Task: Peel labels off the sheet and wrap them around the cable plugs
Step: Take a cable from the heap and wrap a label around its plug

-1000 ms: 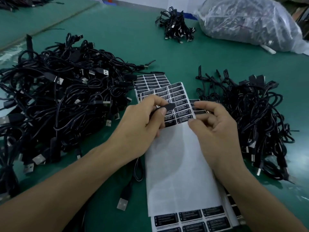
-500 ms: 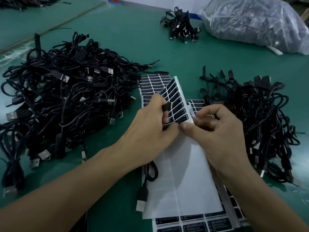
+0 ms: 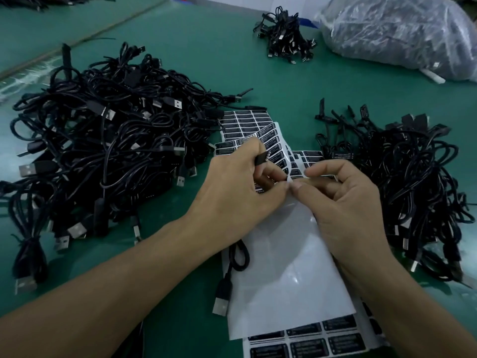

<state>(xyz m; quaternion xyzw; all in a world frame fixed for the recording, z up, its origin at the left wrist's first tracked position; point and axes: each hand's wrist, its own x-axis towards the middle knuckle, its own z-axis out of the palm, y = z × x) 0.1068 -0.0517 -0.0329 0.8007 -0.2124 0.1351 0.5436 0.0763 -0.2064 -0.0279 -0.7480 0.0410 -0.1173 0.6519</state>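
The green worktop [image 3: 206, 60] fills my view, and the biggest thing on it is the heap of black cables [image 3: 103, 151] sprawled over the left half of the frame, silver USB ends poking out all round it. At upper right sits a clear plastic bag [image 3: 400, 29] stuffed with dark contents I can't make out. A second cable pile [image 3: 413, 189] lies along the right side. In the lower centre I see the label sheet [image 3: 284, 267], mostly bare glossy white backing, its far end lifted and curled up with rows of black labels on it; more sheets of labels [image 3: 307, 344] lie beneath it and show at its bottom edge and beyond its top. The left hand [image 3: 237, 197] is curled over the sheet's upper part, gripping a small black cable plug [image 3: 262, 159] that sticks out of its fingers, the thumb pressed down toward the sheet. The right hand [image 3: 346, 202] meets it at centre frame, thumb and forefinger pinching a pale corner at the sheet's edge; I can't tell whether that is a label or backing. A small cable bundle [image 3: 284, 45] rests at top centre, and one loose cable [image 3: 222, 303] trails from under the left wrist beside the sheet.
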